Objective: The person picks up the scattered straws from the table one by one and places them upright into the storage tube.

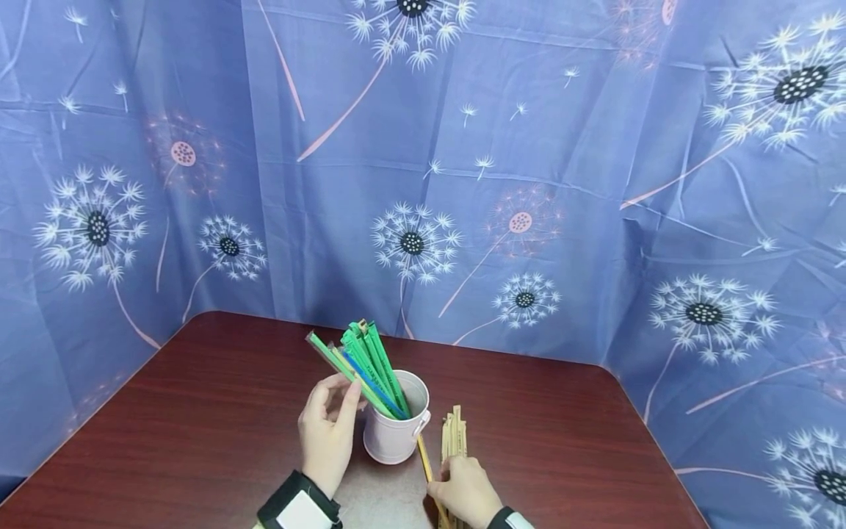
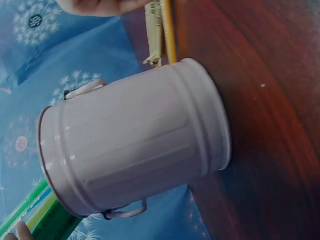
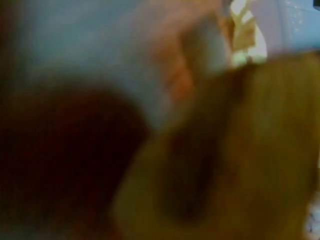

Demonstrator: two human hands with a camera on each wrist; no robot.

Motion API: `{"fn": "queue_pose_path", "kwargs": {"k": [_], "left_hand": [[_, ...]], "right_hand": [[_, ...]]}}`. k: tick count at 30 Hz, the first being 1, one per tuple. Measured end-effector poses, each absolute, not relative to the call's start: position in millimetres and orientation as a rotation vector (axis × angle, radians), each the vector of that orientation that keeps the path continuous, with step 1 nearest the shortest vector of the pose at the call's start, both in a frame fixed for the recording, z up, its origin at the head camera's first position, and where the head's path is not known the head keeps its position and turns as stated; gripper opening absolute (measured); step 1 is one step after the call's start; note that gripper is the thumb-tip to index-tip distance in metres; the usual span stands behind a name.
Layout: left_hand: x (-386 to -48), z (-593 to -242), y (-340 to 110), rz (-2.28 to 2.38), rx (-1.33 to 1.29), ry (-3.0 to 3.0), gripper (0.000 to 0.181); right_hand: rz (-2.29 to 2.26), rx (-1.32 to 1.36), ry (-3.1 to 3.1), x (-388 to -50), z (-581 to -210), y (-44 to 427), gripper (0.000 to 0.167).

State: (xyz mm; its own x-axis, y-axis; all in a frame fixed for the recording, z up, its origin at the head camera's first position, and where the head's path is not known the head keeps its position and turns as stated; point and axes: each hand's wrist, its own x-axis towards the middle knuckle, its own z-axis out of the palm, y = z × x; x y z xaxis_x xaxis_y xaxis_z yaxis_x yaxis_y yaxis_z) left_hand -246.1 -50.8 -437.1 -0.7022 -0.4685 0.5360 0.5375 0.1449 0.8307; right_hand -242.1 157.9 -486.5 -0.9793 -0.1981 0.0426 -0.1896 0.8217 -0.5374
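Note:
A pale pink metal pail with small side handles stands upright, holding several slim green-wrapped sticks and a blue one that lean left. My left hand is at the pail's left rim, its thumb and fingers pinching the leaning green sticks. To the right of the pail, a bundle of tan paper-wrapped sticks lies on the table. My right hand is over this bundle, its fingers curled, pinching a thin yellow stick beside it. The right wrist view is mostly blurred.
The dark red-brown wooden table carries all of these things. A blue curtain with dandelion prints hangs along its back and sides. A greyish patch of glare shows on the table in front of the pail.

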Motion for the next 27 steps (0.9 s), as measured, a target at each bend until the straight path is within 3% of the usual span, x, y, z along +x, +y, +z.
{"fn": "queue_pose_path", "kwargs": {"k": [7,22,27], "left_hand": [[-248,-445,-49,-1.531,-0.071,-1.810,0.011],[-250,-453,-47,-1.411,0.030,-2.004,0.009],[-247,-452,-45,-1.525,0.056,-2.076,0.019]], "right_hand": [[-1.175,-0.169,2.800,-238,-484,163,0.010],[-1.406,-0.163,2.669,-238,-485,173,0.005],[-1.492,-0.094,2.688,-239,-480,170,0.008]]}}
